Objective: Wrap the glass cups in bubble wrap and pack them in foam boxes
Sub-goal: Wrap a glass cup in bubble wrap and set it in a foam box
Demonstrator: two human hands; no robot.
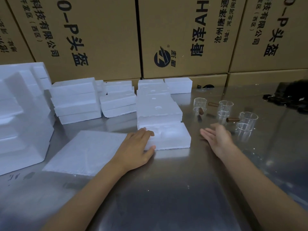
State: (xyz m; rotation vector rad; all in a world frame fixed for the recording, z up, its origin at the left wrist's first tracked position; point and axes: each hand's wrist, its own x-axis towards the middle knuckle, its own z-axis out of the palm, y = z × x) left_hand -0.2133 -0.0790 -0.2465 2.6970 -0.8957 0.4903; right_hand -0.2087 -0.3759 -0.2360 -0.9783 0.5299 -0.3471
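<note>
Foam box (168,137) gripped by left hand (136,147); right hand (216,139) open.

I see white foam boxes (164,137) on grey, shiny steel table (166,189). Left of nearest foam box, bubble wrap sheet (85,152), pale bluish-white, fine dotted texture. Right of it, three clear glass cups (246,124) with brown handles. Behind, tan cardboard cartons (183,35), black printed characters, round black logo. Far right, black items (290,95).
</note>
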